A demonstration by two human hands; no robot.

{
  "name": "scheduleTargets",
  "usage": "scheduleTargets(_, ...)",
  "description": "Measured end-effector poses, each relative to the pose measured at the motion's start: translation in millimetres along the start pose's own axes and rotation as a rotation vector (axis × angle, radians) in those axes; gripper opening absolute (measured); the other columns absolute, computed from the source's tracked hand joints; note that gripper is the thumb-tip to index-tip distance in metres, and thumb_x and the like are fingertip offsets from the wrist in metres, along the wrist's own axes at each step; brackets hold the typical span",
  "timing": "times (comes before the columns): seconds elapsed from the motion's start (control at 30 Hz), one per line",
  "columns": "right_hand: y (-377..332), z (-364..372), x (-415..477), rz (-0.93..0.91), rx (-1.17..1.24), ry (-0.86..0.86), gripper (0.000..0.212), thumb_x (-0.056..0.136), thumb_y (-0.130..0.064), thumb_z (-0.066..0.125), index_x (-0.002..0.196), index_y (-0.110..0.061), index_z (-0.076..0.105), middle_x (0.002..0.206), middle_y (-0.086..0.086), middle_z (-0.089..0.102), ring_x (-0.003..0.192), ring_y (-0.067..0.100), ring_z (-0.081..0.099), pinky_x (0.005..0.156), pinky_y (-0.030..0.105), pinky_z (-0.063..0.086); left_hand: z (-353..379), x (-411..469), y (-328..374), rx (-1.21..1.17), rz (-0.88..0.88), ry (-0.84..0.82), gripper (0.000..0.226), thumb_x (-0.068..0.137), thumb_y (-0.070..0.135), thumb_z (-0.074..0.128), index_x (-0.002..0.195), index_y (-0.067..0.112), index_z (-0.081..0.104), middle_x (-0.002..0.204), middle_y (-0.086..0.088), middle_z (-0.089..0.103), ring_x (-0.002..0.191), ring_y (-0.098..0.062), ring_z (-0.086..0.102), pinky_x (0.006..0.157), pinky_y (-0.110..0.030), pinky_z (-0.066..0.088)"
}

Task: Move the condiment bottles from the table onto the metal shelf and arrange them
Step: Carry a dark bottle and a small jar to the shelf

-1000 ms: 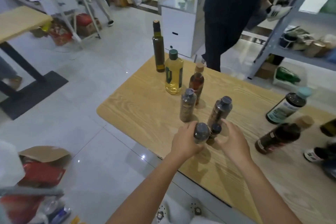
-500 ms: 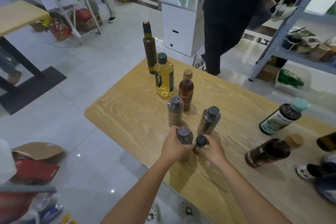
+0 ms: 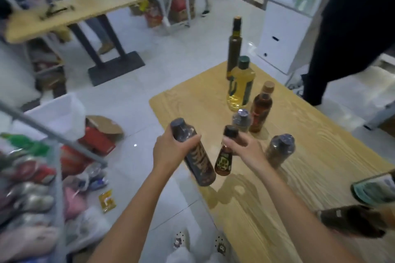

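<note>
My left hand [image 3: 171, 151] grips a tall dark bottle [image 3: 198, 162] with a grey cap, lifted above the wooden table's [image 3: 320, 168] left edge. My right hand [image 3: 245, 147] holds a small brown bottle [image 3: 224, 160] by its neck, also raised. On the table stand two grey-capped bottles [image 3: 280, 151] [image 3: 241, 120], a reddish cork-topped bottle [image 3: 260, 109], a yellow oil bottle [image 3: 240, 87] and a tall dark green bottle [image 3: 234, 49]. A metal shelf [image 3: 53, 134] with packets is at the lower left.
Two bottles [image 3: 352, 222] lie on their sides at the table's right edge. A person in black [image 3: 346, 28] stands behind the table beside a white cabinet [image 3: 282, 34]. Boxes and packets [image 3: 96, 141] lie on the floor between shelf and table. A second wooden table [image 3: 74, 8] stands far left.
Both hands have lifted their bottles off the table and swung them left. My view has turned left, bringing the metal shelf into sight.
</note>
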State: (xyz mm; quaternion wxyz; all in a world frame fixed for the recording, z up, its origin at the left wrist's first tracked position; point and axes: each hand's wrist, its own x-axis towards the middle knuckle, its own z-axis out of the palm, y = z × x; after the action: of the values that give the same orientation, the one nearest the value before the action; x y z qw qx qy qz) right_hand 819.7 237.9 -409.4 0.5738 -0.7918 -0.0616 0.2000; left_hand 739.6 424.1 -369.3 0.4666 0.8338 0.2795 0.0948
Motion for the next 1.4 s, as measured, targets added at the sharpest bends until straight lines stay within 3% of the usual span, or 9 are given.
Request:
scheduleTargets(0.17,-77.5,55.2,-8.8,-0.226,0.042,-0.251,0.005,0.084,-0.028,0.069,0.087,-0.026,0.067,0.086,-0.006,0.071,0.074,0.0,0.065,0.061,0.014,0.052,-96.3,-29.1,10.4,-0.027,-0.001,0.261,0.048,0.05,0.064,0.069,0.088,0.035,0.06,0.087,0.016,0.068,0.087,-0.008,0.066,0.081,-0.037,0.054)
scheduleTargets(0.4,-186.5,160.8,-87.7,-0.599,0.032,-0.618,0.038,0.082,-0.034,0.068,0.086,0.003,0.066,0.083,0.022,0.068,0.07,0.023,0.065,0.064,0.031,0.055,-245.6,-144.8,27.5,0.058,0.069,0.668,0.063,0.05,0.069,0.066,0.099,0.03,0.063,0.091,0.012,0.07,0.085,-0.006,0.067,0.077,-0.033,0.056)
scheduleTargets(0.5,-228.4,209.2,-148.4,-0.761,0.042,-0.794,0.048,0.076,-0.046,0.067,0.086,0.002,0.067,0.082,0.02,0.068,0.077,0.033,0.065,0.069,0.044,0.054,-296.8,-219.6,38.3,0.114,0.087,0.867,0.057,0.048,0.068,0.067,0.096,0.04,0.053,0.088,0.021,0.067,0.081,0.004,0.064,0.074,-0.024,0.052)
scheduleTargets(0.63,-271.2,261.5,-236.1,-0.905,0.108,-1.046,0.044,0.067,-0.053,0.064,0.081,-0.012,0.072,0.074,0.002,0.072,0.066,0.011,0.065,0.062,0.027,0.051,-341.1,-315.9,52.2,0.225,0.027,1.114,0.057,0.051,0.068,0.067,0.098,0.038,0.051,0.089,0.021,0.068,0.079,0.003,0.065,0.076,-0.035,0.056)
scheduleTargets(0.77,-299.2,295.9,-322.0,-1.06,0.163,-1.306,0.026,0.074,-0.043,0.068,0.065,-0.018,0.066,0.057,-0.005,0.064,0.053,0.002,0.055,0.054,0.018,0.043,-360.4,-401.7,67.9,0.356,-0.05,1.358,0.055,0.054,0.065,0.065,0.101,0.039,0.052,0.087,0.027,0.066,0.078,0.006,0.063,0.07,-0.027,0.056)
scheduleTargets(0.87,-309.3,310.9,-383.4,-1.152,0.241,-1.469,0.046,0.072,-0.053,0.07,0.074,-0.007,0.07,0.071,0.009,0.07,0.061,0.019,0.063,0.058,0.033,0.048,-360.4,-461.0,83.6,0.453,-0.136,1.524,0.045,0.057,0.061,0.067,0.095,0.042,0.054,0.085,0.029,0.066,0.077,0.007,0.064,0.067,-0.019,0.053)
scheduleTargets(0.97,-313.1,314.6,-442.6,-1.209,0.314,-1.66,0.054,0.071,-0.058,0.068,0.08,-0.005,0.071,0.078,0.015,0.071,0.078,0.035,0.065,0.069,0.047,0.052,-353.6,-514.8,102.7,0.567,-0.241,1.673,0.043,0.06,0.059,0.068,0.096,0.04,0.056,0.086,0.022,0.068,0.079,0.003,0.065,0.073,-0.03,0.056)
scheduleTargets(1.13,-311.6,300.0,-532.2,-1.25,0.398,-1.91,0.048,0.066,-0.058,0.06,0.08,-0.014,0.072,0.076,0.001,0.072,0.075,0.021,0.067,0.067,0.035,0.053,-332.7,-589.2,132.8,0.747,-0.426,1.851,0.049,0.063,0.061,0.065,0.101,0.03,0.058,0.089,0.018,0.067,0.081,0.001,0.064,0.077,-0.029,0.055)
scheduleTargets(1.4,-293.3,282.8,-648.1,-1.243,0.459,-1.976,0.015,0.081,-0.039,0.068,0.08,-0.024,0.067,0.077,-0.012,0.069,0.076,0.01,0.068,0.073,0.036,0.058,-308.9,-687.5,148.0,0.981,-0.607,2.104,0.063,0.068,0.064,0.063,0.116,0.023,0.058,0.105,0.011,0.067,0.094,-0.009,0.064,0.086,-0.039,0.053)
